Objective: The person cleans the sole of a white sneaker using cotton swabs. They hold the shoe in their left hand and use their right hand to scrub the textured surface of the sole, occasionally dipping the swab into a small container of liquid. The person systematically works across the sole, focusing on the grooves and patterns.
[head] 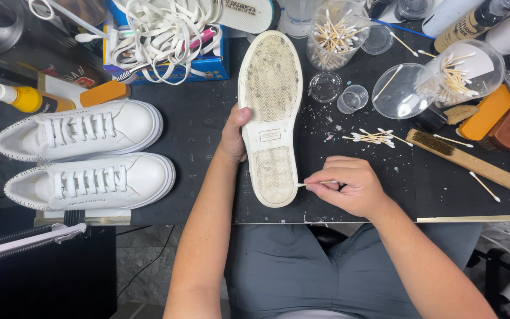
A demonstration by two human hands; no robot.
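A white sneaker [270, 112] stands on its side on the dark mat, its dirty sole facing up at me. My left hand [233, 137] grips the shoe's left edge at mid-length. Pinched in my right hand [349, 186] is a cotton swab [311, 184], whose tip touches the sole's right rim near the heel.
Two clean white sneakers [87, 156] lie at the left. Loose white laces [163, 29] rest on a blue box. Swab-filled jars [334, 35], small clear cups [352, 98], used swabs [373, 137], a wooden brush [461, 158], bottles and a yellow bottle [22, 98] crowd the mat.
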